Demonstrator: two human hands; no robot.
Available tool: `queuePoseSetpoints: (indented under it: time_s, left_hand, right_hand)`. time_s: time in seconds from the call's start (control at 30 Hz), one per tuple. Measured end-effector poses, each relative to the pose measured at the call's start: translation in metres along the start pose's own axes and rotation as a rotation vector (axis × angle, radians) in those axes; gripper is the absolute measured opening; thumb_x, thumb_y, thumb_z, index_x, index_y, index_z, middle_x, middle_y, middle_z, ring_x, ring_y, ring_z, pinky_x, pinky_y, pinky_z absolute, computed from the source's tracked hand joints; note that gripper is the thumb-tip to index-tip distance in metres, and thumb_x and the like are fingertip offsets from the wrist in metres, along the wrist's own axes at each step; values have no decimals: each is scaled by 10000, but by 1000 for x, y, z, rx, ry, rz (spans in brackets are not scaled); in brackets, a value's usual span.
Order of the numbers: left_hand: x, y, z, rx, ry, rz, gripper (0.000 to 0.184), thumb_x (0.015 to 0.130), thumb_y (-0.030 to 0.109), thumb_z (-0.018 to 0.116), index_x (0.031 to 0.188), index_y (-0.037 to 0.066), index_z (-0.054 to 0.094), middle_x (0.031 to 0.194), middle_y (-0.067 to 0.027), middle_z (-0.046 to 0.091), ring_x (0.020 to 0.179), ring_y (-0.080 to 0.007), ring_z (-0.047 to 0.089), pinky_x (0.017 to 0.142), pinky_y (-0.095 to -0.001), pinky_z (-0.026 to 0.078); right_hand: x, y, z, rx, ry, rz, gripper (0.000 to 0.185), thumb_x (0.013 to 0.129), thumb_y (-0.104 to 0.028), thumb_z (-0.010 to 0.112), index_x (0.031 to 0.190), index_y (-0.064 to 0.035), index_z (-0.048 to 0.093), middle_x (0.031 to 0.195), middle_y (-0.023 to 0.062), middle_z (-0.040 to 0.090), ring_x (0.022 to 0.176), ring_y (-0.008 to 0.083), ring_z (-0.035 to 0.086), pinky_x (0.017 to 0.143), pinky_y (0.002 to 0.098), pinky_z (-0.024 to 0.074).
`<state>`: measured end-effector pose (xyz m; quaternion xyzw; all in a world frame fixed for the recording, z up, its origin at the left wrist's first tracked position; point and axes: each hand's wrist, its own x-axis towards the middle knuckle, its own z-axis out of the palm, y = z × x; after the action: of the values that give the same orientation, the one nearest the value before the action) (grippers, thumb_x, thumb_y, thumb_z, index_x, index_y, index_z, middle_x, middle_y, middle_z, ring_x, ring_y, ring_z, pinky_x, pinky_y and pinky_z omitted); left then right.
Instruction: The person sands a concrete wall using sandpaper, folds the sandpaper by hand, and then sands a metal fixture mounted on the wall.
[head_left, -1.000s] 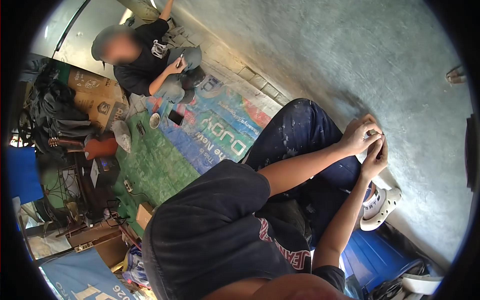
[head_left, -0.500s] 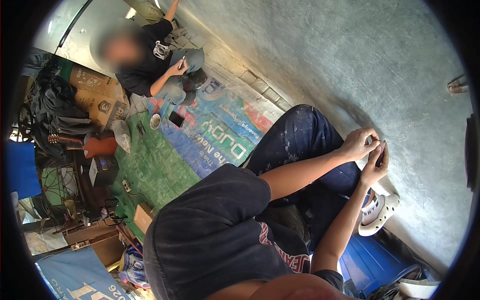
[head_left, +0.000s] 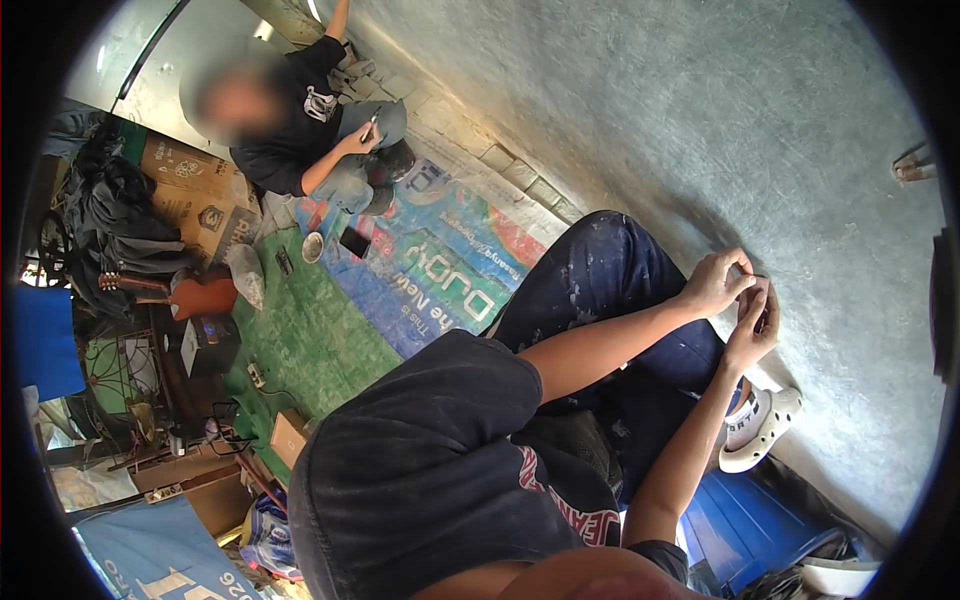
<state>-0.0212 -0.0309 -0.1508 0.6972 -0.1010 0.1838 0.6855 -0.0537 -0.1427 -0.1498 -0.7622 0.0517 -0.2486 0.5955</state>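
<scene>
My left hand (head_left: 714,285) is raised beside the grey wall, thumb and forefinger pinched together. Its fingertips meet those of my right hand (head_left: 752,330), whose fingers are curled upward around something small. That small thing is mostly hidden between the fingers, and I cannot make it out. Both hands are above my bent leg in dark, paint-flecked trousers (head_left: 610,275). Below them is a white clog (head_left: 765,430) on my foot.
Another person (head_left: 300,115) sits against the wall, holding a thin object. A phone (head_left: 355,242), a cup (head_left: 313,247) and a plastic bag (head_left: 246,276) lie on the floor sheet (head_left: 310,340). A guitar (head_left: 200,293) and cardboard (head_left: 200,195) are at left; a blue container (head_left: 750,530) stands nearby.
My hands stay together by the wall, with only small shifts of the fingers. The other person's hand with the thin object has moved slightly.
</scene>
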Motion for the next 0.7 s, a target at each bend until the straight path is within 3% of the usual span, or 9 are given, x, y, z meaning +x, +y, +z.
queuePoseSetpoints:
  time_s: [0.23, 0.3, 0.47, 0.57, 0.67, 0.7]
  left_hand:
    - [-1, 6, -1, -82, -73, -48, 207, 874, 174, 667, 912, 5, 553, 750, -116, 663, 644, -149, 627, 576, -298, 483]
    - [-5, 11, 1, -86, -73, -164, 198, 892, 186, 643, 928, 0, 584, 780, -115, 668, 713, -150, 631, 599, -289, 487]
    - [-1, 0, 2, -177, -184, -105, 173, 900, 167, 627, 931, 0, 654, 832, -90, 679, 737, -131, 629, 603, -279, 489]
    - [2, 2, 0, -178, -153, -139, 159, 903, 156, 626, 906, 0, 651, 822, -79, 672, 710, -110, 619, 590, -259, 489]
    - [7, 0, -3, -177, -6, -144, 156, 908, 152, 625, 916, -3, 638, 821, -71, 658, 669, -103, 610, 570, -245, 495]
    - [8, -1, -3, -280, 26, -200, 158, 910, 152, 624, 924, -5, 630, 825, -70, 649, 648, -103, 605, 558, -244, 498]
  right_hand:
    - [1, 2, -5, 80, -27, 86, 312, 944, -172, 604, 1145, 65, 619, 1025, 137, 671, 911, 173, 655, 796, 281, 547]
    - [-1, 3, -7, 44, -55, 109, 300, 940, -163, 610, 1131, 68, 623, 1009, 136, 674, 894, 171, 659, 789, 281, 554]
    - [-3, -2, -3, 118, -71, 152, 251, 929, -117, 620, 1107, 61, 615, 998, 138, 671, 893, 166, 663, 787, 283, 555]
    - [-2, 2, 2, 92, -40, -38, 283, 937, -118, 609, 1161, 51, 572, 1012, 138, 661, 905, 161, 654, 784, 278, 545]
    - [6, 17, -11, 30, 30, 10, 321, 943, -121, 602, 1205, 48, 528, 1006, 125, 652, 893, 154, 644, 768, 270, 529]
    - [6, 18, -9, 148, 62, 87, 279, 947, -154, 603, 1151, 37, 584, 923, 82, 652, 828, 125, 618, 727, 251, 494]
